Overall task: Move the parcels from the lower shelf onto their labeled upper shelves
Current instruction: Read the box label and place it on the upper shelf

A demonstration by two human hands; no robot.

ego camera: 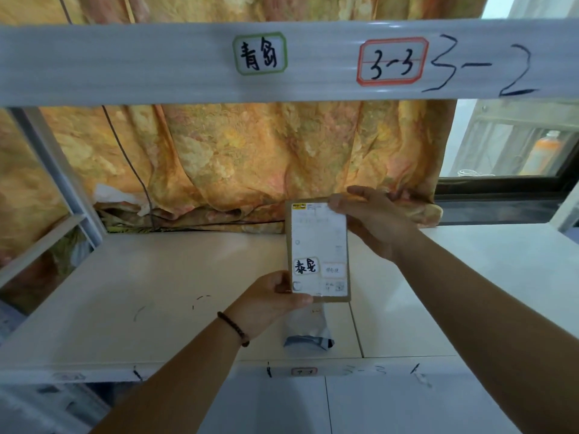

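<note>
A flat cardboard parcel (318,249) with a white shipping label and a handwritten sticker is held upright above the white shelf board (163,292). My left hand (269,303) grips its lower left corner. My right hand (372,222) holds its upper right edge from behind. Beneath the parcel a white plastic mailer bag (305,330) with a dark end lies on the board. The shelf rail above (156,64) carries a green-bordered handwritten label (260,53), a red-bordered label "3-3" (392,61) and a marker "3-2" (479,65).
An orange floral curtain (244,158) hangs behind the shelves. A black cable (131,164) runs down it. A white shelf post (56,173) stands at the left. A window (513,145) with an orange bottle shows at the right. The board's front edge bears small labels (304,371).
</note>
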